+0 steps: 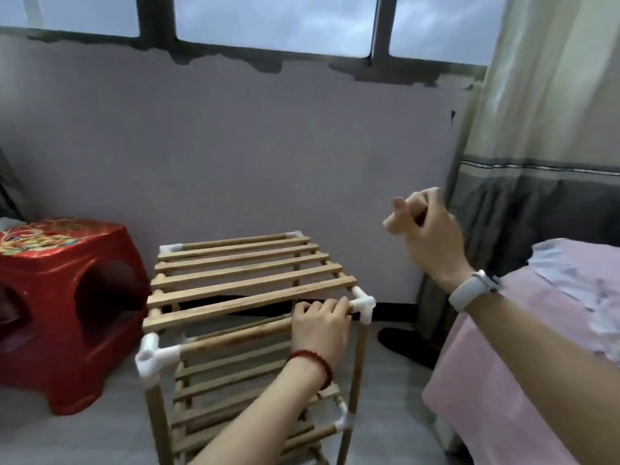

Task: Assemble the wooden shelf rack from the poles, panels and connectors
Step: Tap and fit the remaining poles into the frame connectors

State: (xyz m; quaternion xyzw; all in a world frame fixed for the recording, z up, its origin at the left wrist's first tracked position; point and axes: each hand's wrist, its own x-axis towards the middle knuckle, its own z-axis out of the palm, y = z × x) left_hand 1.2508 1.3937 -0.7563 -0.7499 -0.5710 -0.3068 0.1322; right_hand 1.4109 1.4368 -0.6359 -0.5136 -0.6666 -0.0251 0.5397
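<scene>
- Step in hand: the shelf rack stands upright on the floor, near the middle of the view and close to the wall; by its look you are seating the top slatted panel, so assembly seems far along.
- Your left hand lies on the near top pole, fingers curled over it just beside the near right connector; it grips the pole and steadies the frame.
- Your right hand is raised well above and to the right of the rack, fingers curled round a small pale piece that juts from the fist. Whether this is a connector or a peg cannot be told.
- The near slat of the panel sits apart from the near pole, with a dark gap between them; the panel looks not yet fully home at that edge.
- Next move, as a judgement: bring the right hand down to the near right corner while the left holds the pole firm. A tilted push could spring the near left connector.
- Room: grey floor, a pale wall under a window, a red plastic stool left of the rack, a bed with pink cover and a curtain on the right.
</scene>
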